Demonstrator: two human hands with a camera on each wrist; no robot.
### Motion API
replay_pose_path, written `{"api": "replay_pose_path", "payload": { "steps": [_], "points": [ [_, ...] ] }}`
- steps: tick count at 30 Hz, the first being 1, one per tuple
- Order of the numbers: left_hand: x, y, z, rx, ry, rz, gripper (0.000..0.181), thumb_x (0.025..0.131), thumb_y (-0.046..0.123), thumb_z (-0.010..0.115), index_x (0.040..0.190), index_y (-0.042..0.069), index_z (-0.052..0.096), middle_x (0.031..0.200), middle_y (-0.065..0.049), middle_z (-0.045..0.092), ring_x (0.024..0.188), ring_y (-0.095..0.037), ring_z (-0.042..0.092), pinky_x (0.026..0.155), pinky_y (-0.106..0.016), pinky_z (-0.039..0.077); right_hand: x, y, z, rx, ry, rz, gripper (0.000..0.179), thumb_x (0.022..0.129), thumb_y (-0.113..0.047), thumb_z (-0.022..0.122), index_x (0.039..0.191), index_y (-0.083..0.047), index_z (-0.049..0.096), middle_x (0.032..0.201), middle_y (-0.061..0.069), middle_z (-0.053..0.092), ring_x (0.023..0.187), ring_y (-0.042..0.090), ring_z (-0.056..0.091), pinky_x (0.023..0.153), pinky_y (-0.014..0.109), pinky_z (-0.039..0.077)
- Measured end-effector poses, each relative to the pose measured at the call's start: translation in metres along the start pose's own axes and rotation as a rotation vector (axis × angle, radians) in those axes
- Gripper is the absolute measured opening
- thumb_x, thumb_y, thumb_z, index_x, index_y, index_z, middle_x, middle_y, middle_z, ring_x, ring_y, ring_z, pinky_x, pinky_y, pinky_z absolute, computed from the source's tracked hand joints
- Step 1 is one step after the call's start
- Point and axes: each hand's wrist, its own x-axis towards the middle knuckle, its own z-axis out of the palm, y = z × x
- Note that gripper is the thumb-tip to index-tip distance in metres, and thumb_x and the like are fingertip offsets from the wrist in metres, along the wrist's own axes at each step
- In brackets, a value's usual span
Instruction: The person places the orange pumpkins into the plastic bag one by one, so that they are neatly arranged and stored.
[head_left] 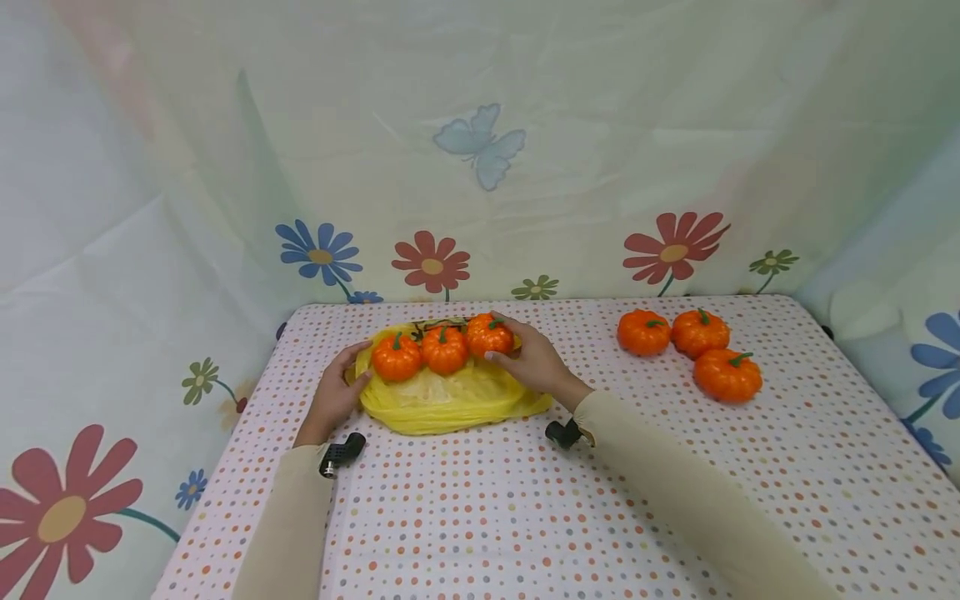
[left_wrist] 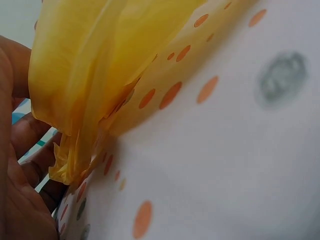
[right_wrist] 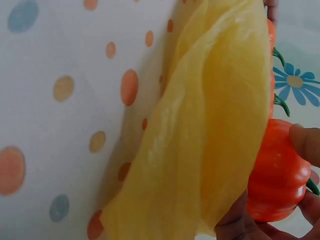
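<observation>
A yellow plastic bag [head_left: 450, 408] lies on the table, and three small orange pumpkins with green stems sit in a row on it: a left pumpkin [head_left: 397, 358], a middle pumpkin [head_left: 445, 350] and a right pumpkin [head_left: 489, 337]. My right hand [head_left: 531, 360] grips the right pumpkin, its thumb on the near side and fingers behind; the right wrist view shows the held pumpkin [right_wrist: 277, 170] beside the bag [right_wrist: 225, 115]. At the bag's left end, my left hand [head_left: 337, 393] rests with relaxed, parted fingers. The left wrist view shows its fingers [left_wrist: 30, 137] behind the crumpled bag corner [left_wrist: 75, 150].
Three more pumpkins stand grouped at the table's right: one at the back left [head_left: 643, 333], another beside it [head_left: 701, 333], a third nearer [head_left: 727, 377]. A dotted cloth [head_left: 465, 517] covers the table. Flower-printed curtains [head_left: 480, 242] enclose the back and sides.
</observation>
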Motion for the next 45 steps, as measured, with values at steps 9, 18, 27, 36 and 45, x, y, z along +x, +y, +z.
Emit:
{"api": "replay_pose_path", "payload": {
  "steps": [9, 18, 27, 36, 45],
  "points": [
    [0.001, 0.003, -0.001, -0.016, -0.002, 0.010, 0.050, 0.097, 0.011, 0.057, 0.145, 0.019, 0.046, 0.156, -0.008, 0.041, 0.148, -0.030, 0.031, 0.123, -0.053, 0.021, 0.003, 0.000, 0.005, -0.037, -0.006, 0.048, 0.070, 0.093, -0.033, 0.068, 0.154, -0.023, 0.034, 0.154, 0.013, 0.043, 0.143, 0.034, 0.039, 0.118, 0.052, 0.033],
    [0.000, 0.003, -0.001, -0.035, -0.004, -0.012, 0.050, 0.097, 0.010, 0.057, 0.146, 0.019, 0.046, 0.156, -0.008, 0.040, 0.147, -0.030, 0.032, 0.122, -0.052, 0.024, 0.007, 0.001, 0.010, -0.140, 0.009, 0.093, 0.071, 0.086, -0.030, 0.076, 0.148, -0.018, 0.045, 0.142, 0.020, 0.049, 0.130, 0.037, 0.049, 0.112, 0.053, 0.040],
    [0.000, 0.001, 0.000, -0.037, -0.007, -0.031, 0.050, 0.098, 0.012, 0.057, 0.146, 0.020, 0.045, 0.157, -0.007, 0.039, 0.147, -0.030, 0.034, 0.122, -0.051, 0.025, 0.004, -0.001, 0.003, -0.106, 0.005, 0.113, 0.077, 0.084, -0.026, 0.079, 0.150, -0.016, 0.041, 0.143, 0.018, 0.045, 0.128, 0.036, 0.049, 0.111, 0.052, 0.041],
    [0.000, -0.002, 0.003, -0.035, -0.017, -0.025, 0.050, 0.097, 0.013, 0.057, 0.145, 0.022, 0.046, 0.157, -0.005, 0.040, 0.147, -0.029, 0.033, 0.122, -0.051, 0.024, -0.045, 0.005, -0.057, -0.062, 0.122, 0.045, 0.059, 0.091, -0.027, 0.071, 0.145, -0.016, 0.049, 0.146, 0.016, 0.048, 0.082, 0.023, 0.059, 0.057, 0.025, 0.052],
    [0.001, 0.001, -0.001, -0.005, -0.011, -0.022, 0.051, 0.097, 0.015, 0.057, 0.146, 0.022, 0.045, 0.158, -0.007, 0.038, 0.149, -0.031, 0.029, 0.123, -0.053, 0.022, -0.115, 0.050, -0.130, -0.084, 0.551, 0.047, 0.029, 0.092, -0.025, 0.069, 0.116, -0.008, 0.069, 0.113, 0.007, 0.061, 0.072, 0.008, 0.050, 0.050, 0.017, 0.043]
  ]
}}
